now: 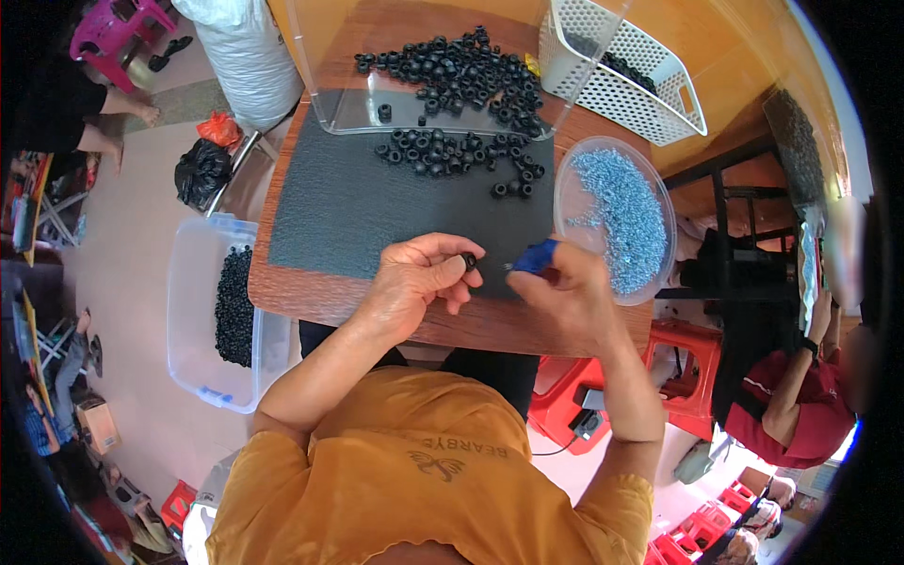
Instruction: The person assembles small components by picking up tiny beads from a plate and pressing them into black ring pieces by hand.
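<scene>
My left hand is closed above the near part of the dark mat, pinching a small black ring-shaped plastic part between thumb and forefinger. Just to its right, my right hand grips a blue-wrapped tool. A short metal tip sticks out of the tool toward the black part, with a gap between them. More black parts lie loose across the mat's far side. Beside my right hand sits a round clear tray holding many tiny light-blue pieces.
A clear plastic bin with a heap of black parts stands at the table's back. Behind right is a white perforated basket. A clear tub with black parts is left of the table. Red stools stand right, near a seated person.
</scene>
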`<state>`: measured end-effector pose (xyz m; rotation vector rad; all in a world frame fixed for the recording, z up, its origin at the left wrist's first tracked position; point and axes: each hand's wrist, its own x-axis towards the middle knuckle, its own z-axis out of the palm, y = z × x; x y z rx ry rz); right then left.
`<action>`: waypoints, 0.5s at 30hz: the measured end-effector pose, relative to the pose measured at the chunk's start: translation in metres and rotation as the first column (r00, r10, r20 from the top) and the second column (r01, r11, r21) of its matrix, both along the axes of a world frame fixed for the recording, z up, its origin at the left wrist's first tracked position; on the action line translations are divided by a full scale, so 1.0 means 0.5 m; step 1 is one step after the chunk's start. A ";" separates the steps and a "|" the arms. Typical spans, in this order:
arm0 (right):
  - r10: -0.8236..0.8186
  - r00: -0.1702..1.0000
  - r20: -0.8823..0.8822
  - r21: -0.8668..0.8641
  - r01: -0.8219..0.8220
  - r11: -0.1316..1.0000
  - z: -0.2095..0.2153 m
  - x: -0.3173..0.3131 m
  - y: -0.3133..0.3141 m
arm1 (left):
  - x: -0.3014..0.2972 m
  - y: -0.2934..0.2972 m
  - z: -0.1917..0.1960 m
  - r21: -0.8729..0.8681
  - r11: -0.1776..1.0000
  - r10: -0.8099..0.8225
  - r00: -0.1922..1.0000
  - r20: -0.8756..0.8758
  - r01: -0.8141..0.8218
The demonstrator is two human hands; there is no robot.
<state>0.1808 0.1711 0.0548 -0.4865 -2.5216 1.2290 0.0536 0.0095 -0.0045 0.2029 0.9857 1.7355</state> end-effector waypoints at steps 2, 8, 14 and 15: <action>0.061 0.997 0.038 -0.236 -0.050 0.971 0.005 -0.012 -0.017 | 0.004 0.001 -0.003 0.001 1.000 0.005 1.000 -0.028 -0.005; 0.073 0.975 0.211 -0.380 0.013 0.925 -0.002 -0.027 -0.028 | 0.022 -0.007 0.007 -0.004 0.998 0.054 0.972 -0.227 -0.056; 0.064 0.981 0.182 -0.544 0.046 0.838 -0.020 -0.034 -0.022 | 0.025 -0.010 0.001 0.027 0.997 0.072 0.884 -0.462 -0.068; 0.066 0.981 0.182 -0.543 0.044 0.838 -0.019 -0.036 -0.025 | 0.027 -0.010 -0.002 0.032 0.997 0.074 0.888 -0.455 -0.067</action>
